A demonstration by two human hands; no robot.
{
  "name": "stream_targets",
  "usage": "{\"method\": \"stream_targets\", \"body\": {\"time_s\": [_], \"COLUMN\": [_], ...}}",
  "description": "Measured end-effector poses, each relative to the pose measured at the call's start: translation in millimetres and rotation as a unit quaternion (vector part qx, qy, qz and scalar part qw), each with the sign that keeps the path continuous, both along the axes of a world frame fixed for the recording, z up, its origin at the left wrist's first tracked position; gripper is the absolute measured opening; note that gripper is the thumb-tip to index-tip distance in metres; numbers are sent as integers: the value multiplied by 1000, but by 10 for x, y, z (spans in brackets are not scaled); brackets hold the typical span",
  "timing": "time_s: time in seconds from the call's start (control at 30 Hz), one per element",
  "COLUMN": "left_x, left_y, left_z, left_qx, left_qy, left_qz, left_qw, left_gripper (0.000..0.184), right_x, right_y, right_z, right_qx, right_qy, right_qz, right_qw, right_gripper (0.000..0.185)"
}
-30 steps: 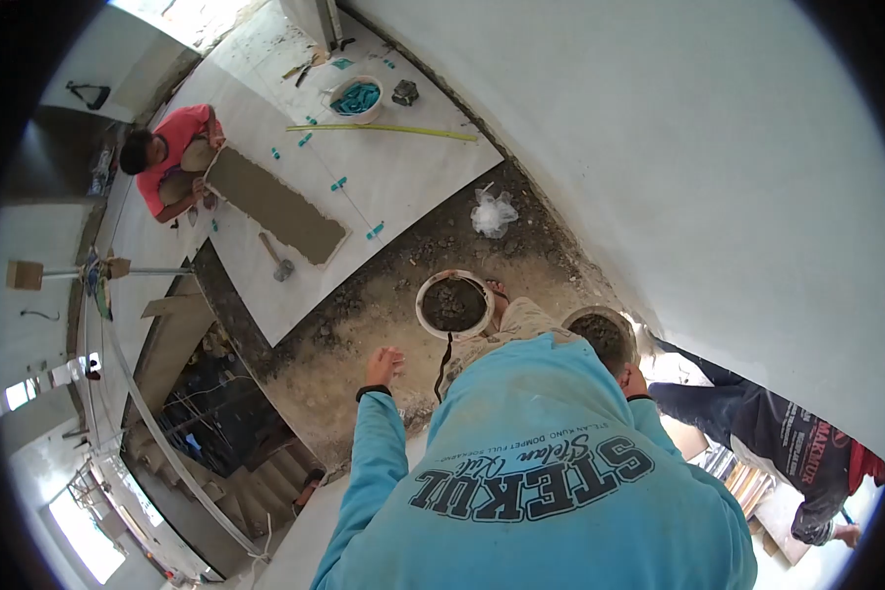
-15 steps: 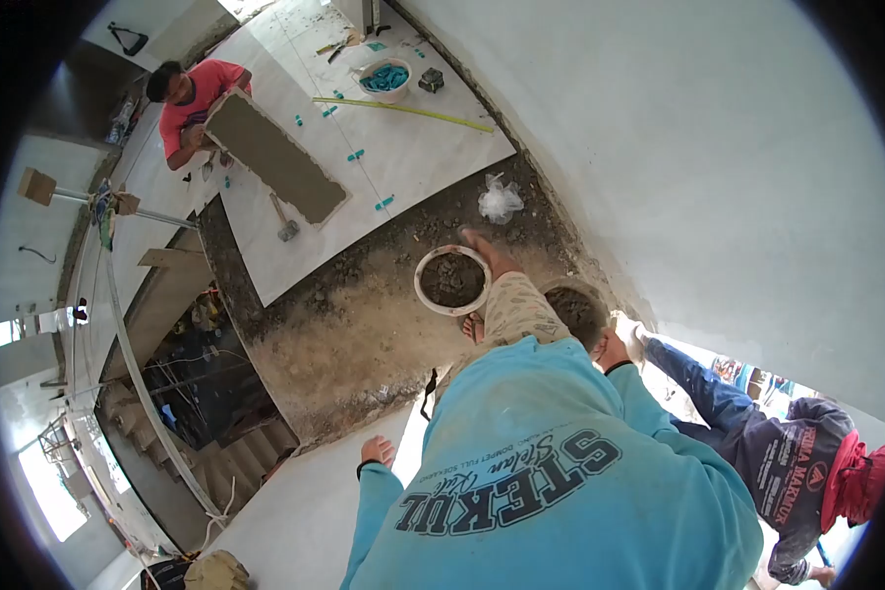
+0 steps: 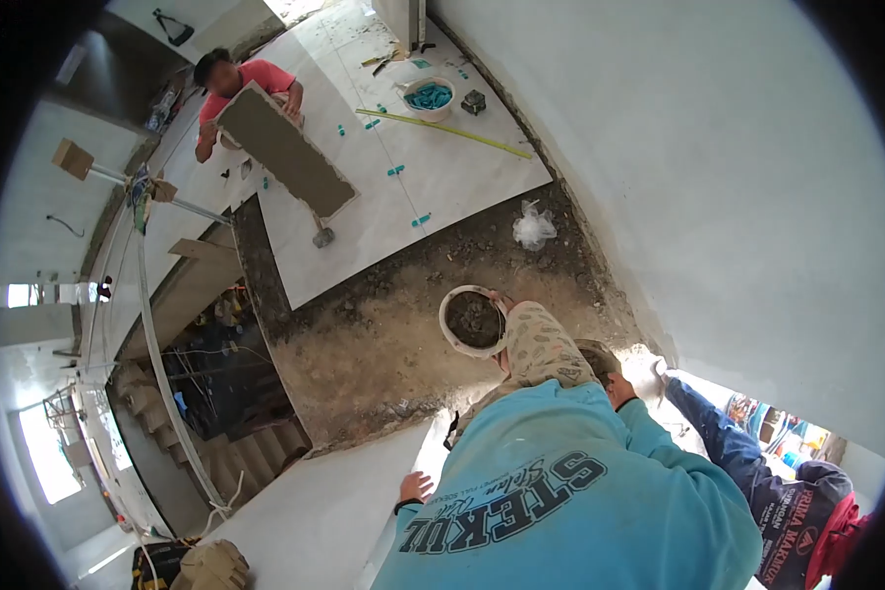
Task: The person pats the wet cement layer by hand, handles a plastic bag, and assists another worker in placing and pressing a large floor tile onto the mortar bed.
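My left hand [image 3: 415, 486] is held out beside my turquoise shirt [image 3: 560, 501], its fingers apart and nothing in it. On the other side, my right hand [image 3: 619, 390] is closed on the rim of a bucket [image 3: 597, 354], which is partly hidden by my leg. Dark, clumpy material fills a second, pale-rimmed bucket [image 3: 474, 322] on the bare ground between my feet; neither hand touches it.
A co-worker in red [image 3: 258, 79] crouches at the upper left, holding a mortar-coated slab [image 3: 290, 152]. A mallet [image 3: 324, 237] lies on the pale tiles [image 3: 364, 216]. Left is a stairwell opening [image 3: 216, 364]. Another person [image 3: 787, 492] bends at the lower right.
My left hand has moved down and back from over the ground. My right hand has closed on the bucket rim. My feet have shifted, and the co-worker has tilted up the slab.
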State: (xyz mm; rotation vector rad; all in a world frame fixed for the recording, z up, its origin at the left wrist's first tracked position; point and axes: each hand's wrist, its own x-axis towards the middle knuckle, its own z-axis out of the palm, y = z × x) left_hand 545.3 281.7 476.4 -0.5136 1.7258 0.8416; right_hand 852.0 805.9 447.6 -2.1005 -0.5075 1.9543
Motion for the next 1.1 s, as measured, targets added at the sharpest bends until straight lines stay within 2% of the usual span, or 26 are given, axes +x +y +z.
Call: {"method": "stream_targets", "body": {"time_s": [0.07,0.17,0.2,0.23,0.27,0.37,0.4,0.47,0.6,0.7,0.87,0.9,0.97,1.0,1.03,1.1], "left_x": [-7,-141,-241,-441,-569,-918,-949,-979,-699,-287,459,522,1040,967,983,872], "left_y": [316,241,36,236,327,1060,1239,1417,1368,1023,621,453,88,92,173,334], "left_z": [94,-9,-303,-306,-365,311,397,534,614,479,433,241,65,22,112,70], "left_qx": [45,40,-8,-53,-22,13,15,55,70,38,-102,-105,-55,-28,6,-4], "left_qy": [-46,-118,-121,-122,-91,1,3,99,112,77,-17,-16,-75,-105,-75,-92], "left_qz": [88,111,45,-22,-45,-21,-21,4,49,67,219,222,267,287,264,285], "left_qw": [994,986,992,991,995,1000,1000,994,990,994,970,969,959,952,962,954], "left_gripper": [34,34,35,36,36,38,38,38,38,36,27,27,30,32,35,37], "right_x": [206,304,282,181,183,238,232,168,-73,-232,-600,-690,-896,-965,-1026,-1192], "right_y": [-99,-208,-215,-182,-111,54,109,228,543,766,1166,1241,1372,1439,1521,1722], "right_z": [168,206,244,394,434,395,353,400,445,429,434,421,370,343,291,76], "right_qx": [-36,-20,-2,2,4,16,18,19,21,37,64,60,74,82,82,92], "right_qy": [-14,11,25,3,2,6,8,13,23,27,11,12,1,-4,-1,27], "right_qz": [9,-26,-27,-37,-41,-70,-69,-100,-109,-73,-32,-30,46,82,80,172], "right_qw": [999,999,999,999,999,997,997,995,994,996,997,998,996,993,993,980], "right_gripper": [21,17,15,21,21,17,17,17,18,18,15,15,18,19,19,21]}}
